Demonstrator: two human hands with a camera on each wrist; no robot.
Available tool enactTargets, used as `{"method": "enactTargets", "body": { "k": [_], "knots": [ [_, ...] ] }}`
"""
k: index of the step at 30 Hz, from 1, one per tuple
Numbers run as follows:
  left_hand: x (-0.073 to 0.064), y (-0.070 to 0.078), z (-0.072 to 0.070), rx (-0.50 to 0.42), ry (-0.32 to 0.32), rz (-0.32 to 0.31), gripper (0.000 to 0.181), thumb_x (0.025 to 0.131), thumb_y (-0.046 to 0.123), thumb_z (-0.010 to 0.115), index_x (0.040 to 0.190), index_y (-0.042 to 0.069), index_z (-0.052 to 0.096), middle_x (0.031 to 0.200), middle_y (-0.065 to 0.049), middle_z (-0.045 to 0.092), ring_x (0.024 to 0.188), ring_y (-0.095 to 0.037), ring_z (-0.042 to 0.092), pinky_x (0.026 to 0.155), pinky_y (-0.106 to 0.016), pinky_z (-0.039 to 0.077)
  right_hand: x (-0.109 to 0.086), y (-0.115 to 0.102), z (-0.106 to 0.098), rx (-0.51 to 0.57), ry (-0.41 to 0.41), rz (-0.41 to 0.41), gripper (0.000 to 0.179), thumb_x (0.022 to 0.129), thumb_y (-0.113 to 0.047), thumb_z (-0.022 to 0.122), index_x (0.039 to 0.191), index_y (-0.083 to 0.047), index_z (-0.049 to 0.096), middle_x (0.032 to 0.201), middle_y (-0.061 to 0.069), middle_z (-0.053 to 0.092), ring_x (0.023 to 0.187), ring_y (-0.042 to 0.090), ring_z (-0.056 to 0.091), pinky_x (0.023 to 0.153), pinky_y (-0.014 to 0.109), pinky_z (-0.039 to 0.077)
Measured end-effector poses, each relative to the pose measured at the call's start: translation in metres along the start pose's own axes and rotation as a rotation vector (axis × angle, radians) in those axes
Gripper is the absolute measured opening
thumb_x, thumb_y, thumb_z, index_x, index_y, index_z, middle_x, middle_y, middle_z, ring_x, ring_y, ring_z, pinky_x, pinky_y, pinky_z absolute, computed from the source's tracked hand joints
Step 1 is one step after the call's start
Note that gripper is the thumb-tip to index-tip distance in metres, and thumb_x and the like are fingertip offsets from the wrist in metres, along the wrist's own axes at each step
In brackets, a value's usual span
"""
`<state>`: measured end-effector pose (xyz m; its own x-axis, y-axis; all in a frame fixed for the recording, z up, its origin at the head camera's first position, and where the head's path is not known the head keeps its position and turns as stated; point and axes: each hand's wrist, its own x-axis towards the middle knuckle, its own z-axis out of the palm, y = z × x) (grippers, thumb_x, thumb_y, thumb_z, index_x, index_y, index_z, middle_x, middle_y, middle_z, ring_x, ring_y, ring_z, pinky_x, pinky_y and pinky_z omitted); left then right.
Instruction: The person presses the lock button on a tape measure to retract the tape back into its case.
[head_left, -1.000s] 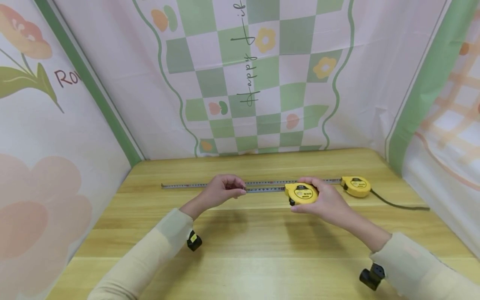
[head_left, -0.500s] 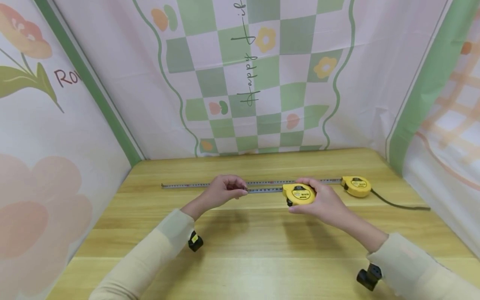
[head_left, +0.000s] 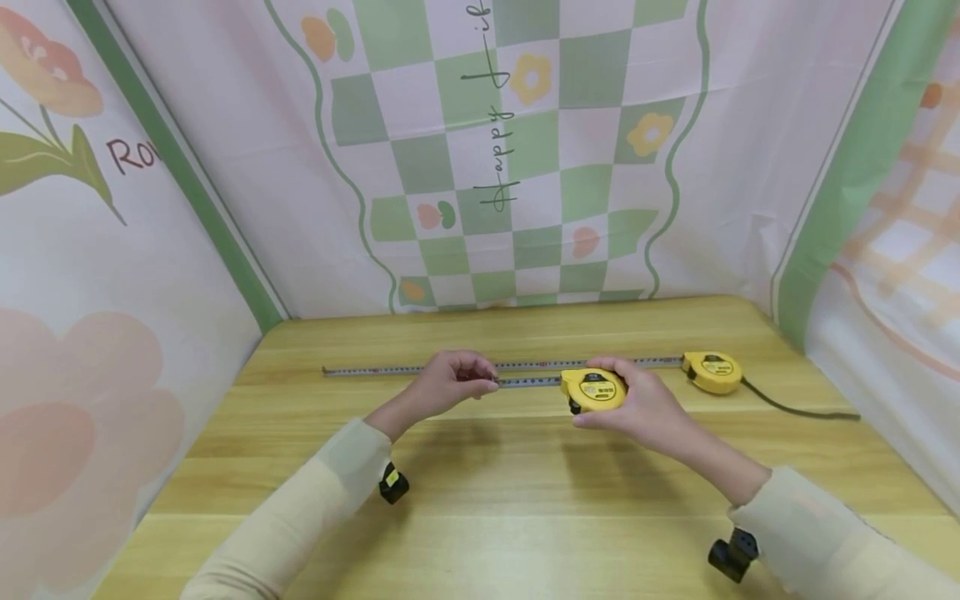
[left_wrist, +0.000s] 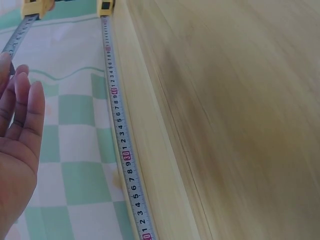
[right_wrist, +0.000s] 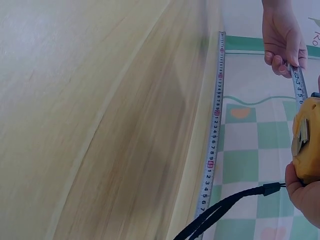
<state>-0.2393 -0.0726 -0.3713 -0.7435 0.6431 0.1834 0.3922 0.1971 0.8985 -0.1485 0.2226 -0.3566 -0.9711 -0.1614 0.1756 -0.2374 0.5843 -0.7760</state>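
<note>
My right hand (head_left: 652, 404) grips a yellow tape measure (head_left: 596, 389) by its case, held above the table. A short stretch of its metal blade (head_left: 529, 382) runs out to the left. Finger and thumb of my left hand (head_left: 450, 382) pinch the blade's end, so the hook is hidden in the head view. Behind the hands lies a second yellow tape measure (head_left: 716, 372), its long blade (head_left: 375, 372) drawn out leftward along the table. A black wrist strap (right_wrist: 225, 207) hangs from the held case in the right wrist view.
The wooden table (head_left: 495, 517) backs onto a checked fabric wall (head_left: 525, 167). Fabric walls also stand at left and right. A dark strap (head_left: 802, 410) trails right from the lying tape measure. Small black cameras (head_left: 733, 554) sit at both wrists.
My right hand has moved slightly left with the tape measure, and the stretch of blade between the hands has become shorter. My left hand has shifted a touch to the right.
</note>
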Motion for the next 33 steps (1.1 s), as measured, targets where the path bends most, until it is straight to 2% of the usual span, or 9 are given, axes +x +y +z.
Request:
{"method": "enactTargets", "body": {
  "k": [5, 10, 16, 23, 29, 33],
  "knots": [
    [0.0006, 0.0013, 0.0006, 0.008, -0.003, 0.004, 0.01, 0.092, 0.011, 0.069, 0.1, 0.003, 0.069, 0.091, -0.005, 0.067, 0.085, -0.042, 0.061, 0.069, -0.032, 0.056, 0.0001, -0.0023, 0.001, 0.015, -0.007, 0.002, 0.084, 0.069, -0.032, 0.09, 0.135, -0.001, 0.048, 0.117, 0.018, 0.059, 0.094, 0.026, 0.06, 0.073, 0.034, 0.053],
    [0.0007, 0.0016, 0.0015, 0.027, 0.003, 0.002, 0.01, 0.092, 0.011, 0.069, 0.099, 0.004, 0.069, 0.091, -0.004, 0.067, 0.079, -0.026, 0.063, 0.069, -0.033, 0.056, 0.0005, -0.0025, 0.0024, 0.026, -0.01, 0.0, 0.084, 0.069, -0.031, 0.09, 0.135, -0.001, 0.048, 0.117, 0.018, 0.059, 0.094, 0.025, 0.06, 0.073, 0.034, 0.053],
    [0.0013, 0.0013, 0.0025, 0.017, 0.0, 0.004, 0.011, 0.092, 0.012, 0.069, 0.1, 0.004, 0.069, 0.091, -0.005, 0.068, 0.082, -0.036, 0.062, 0.069, -0.034, 0.056, 0.0013, -0.0032, 0.0043, 0.014, -0.003, -0.005, 0.083, 0.068, -0.031, 0.09, 0.134, -0.001, 0.049, 0.117, 0.018, 0.059, 0.095, 0.026, 0.06, 0.075, 0.035, 0.053],
    [0.0031, 0.0017, 0.0044, 0.021, -0.001, 0.013, 0.011, 0.092, 0.012, 0.069, 0.099, 0.004, 0.069, 0.091, -0.004, 0.067, 0.077, -0.023, 0.062, 0.068, -0.031, 0.056, 0.0021, -0.0063, 0.0056, 0.004, -0.002, -0.016, 0.084, 0.067, -0.034, 0.09, 0.133, 0.0, 0.051, 0.117, 0.017, 0.059, 0.095, 0.026, 0.06, 0.076, 0.036, 0.052],
    [0.0034, 0.0036, 0.0065, 0.015, -0.004, 0.007, 0.012, 0.092, 0.011, 0.069, 0.1, 0.002, 0.069, 0.09, -0.004, 0.067, 0.08, -0.033, 0.062, 0.067, -0.029, 0.055, 0.0029, -0.0063, 0.0066, 0.015, -0.007, -0.014, 0.085, 0.067, -0.035, 0.09, 0.133, -0.001, 0.05, 0.117, 0.017, 0.059, 0.094, 0.025, 0.06, 0.076, 0.036, 0.052],
    [0.0036, 0.005, 0.0073, 0.01, -0.007, 0.013, 0.011, 0.092, 0.011, 0.069, 0.099, 0.003, 0.069, 0.09, -0.004, 0.067, 0.079, -0.032, 0.062, 0.067, -0.03, 0.055, 0.0031, -0.0064, 0.0074, 0.023, -0.009, -0.014, 0.086, 0.067, -0.036, 0.09, 0.134, 0.0, 0.05, 0.117, 0.017, 0.058, 0.094, 0.025, 0.06, 0.075, 0.035, 0.052]
  ]
}}
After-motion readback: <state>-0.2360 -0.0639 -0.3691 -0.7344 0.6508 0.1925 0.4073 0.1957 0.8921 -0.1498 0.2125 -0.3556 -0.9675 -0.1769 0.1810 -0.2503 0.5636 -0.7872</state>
